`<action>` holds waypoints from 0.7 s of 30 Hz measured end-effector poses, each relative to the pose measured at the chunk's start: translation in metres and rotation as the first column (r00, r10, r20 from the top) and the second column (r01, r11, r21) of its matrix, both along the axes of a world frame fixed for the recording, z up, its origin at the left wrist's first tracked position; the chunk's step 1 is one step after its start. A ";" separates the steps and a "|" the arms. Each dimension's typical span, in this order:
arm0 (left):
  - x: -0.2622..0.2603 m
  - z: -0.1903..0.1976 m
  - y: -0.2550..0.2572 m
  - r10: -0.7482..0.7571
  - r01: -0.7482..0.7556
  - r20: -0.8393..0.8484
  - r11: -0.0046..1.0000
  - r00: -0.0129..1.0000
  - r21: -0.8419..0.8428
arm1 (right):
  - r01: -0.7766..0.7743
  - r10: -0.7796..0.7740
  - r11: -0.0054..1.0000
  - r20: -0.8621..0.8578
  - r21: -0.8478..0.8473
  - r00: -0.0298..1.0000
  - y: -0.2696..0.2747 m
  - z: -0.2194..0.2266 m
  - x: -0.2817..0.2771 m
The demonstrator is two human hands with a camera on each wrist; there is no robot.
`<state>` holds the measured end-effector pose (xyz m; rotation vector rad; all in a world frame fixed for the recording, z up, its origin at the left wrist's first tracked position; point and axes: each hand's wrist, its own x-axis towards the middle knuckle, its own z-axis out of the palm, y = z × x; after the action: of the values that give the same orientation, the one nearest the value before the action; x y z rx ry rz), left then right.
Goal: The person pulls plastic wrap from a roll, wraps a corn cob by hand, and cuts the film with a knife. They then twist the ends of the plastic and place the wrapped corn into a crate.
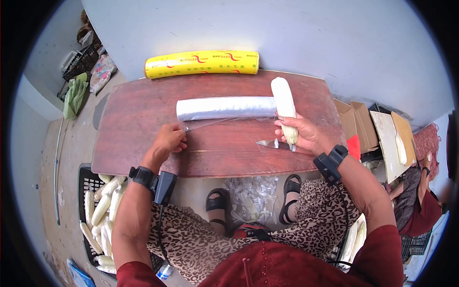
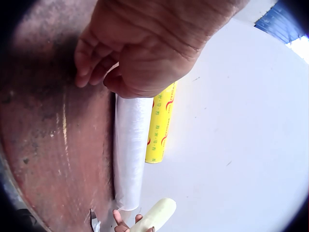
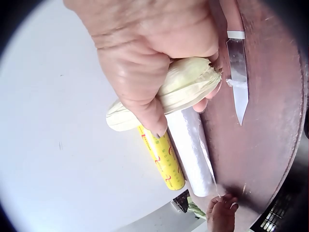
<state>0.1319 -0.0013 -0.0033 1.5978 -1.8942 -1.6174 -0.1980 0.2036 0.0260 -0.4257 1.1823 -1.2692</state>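
Here, the right hand (image 1: pixel 307 134) grips a pale, husk-wrapped corn cob (image 1: pixel 284 98) over the reddish-brown wooden bench (image 1: pixel 136 119); at nine o'clock, the left hand (image 1: pixel 171 137) pinches barely visible clear plastic film (image 1: pixel 210 124). At ten, the cob overlaps a whitish cylindrical roll's (image 1: pixel 224 108) end in the head view.

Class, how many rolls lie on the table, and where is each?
2: the yellow roll along the far edge of the table; the whitish roll in front of it.
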 end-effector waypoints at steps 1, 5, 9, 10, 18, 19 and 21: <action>0.000 0.000 0.000 -0.001 0.001 0.004 1.000 1.000 -0.004 | -0.010 0.010 1.000 0.004 -0.004 1.000 -0.001 -0.001 0.002; 0.001 -0.001 -0.002 -0.005 0.005 -0.014 1.000 1.000 0.011 | -0.045 0.045 0.999 0.010 -0.031 0.999 -0.004 -0.013 0.006; 0.001 0.000 -0.001 -0.008 0.008 -0.016 1.000 1.000 0.014 | -0.043 0.043 0.999 -0.007 -0.017 0.999 -0.006 -0.017 0.009; 0.001 0.000 -0.001 -0.008 0.008 -0.016 1.000 1.000 0.014 | -0.058 0.058 0.998 0.006 -0.016 0.998 -0.006 -0.019 0.007; 0.002 0.002 -0.002 0.010 -0.010 -0.039 1.000 0.999 0.012 | -0.057 0.054 0.998 -0.064 -0.041 0.996 0.001 -0.008 -0.008; 0.002 0.002 -0.003 0.014 -0.013 -0.043 1.000 0.999 0.013 | -0.053 0.050 0.998 -0.070 -0.041 0.996 0.002 -0.007 -0.012; 0.001 0.003 -0.004 0.018 -0.017 -0.059 1.000 0.998 0.017 | -0.045 0.041 0.998 -0.080 -0.042 0.996 0.003 -0.005 -0.018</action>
<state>0.1333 -0.0057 -0.0008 1.5505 -1.8369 -1.6582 -0.2159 0.2070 0.0209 -0.5353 1.2079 -1.2521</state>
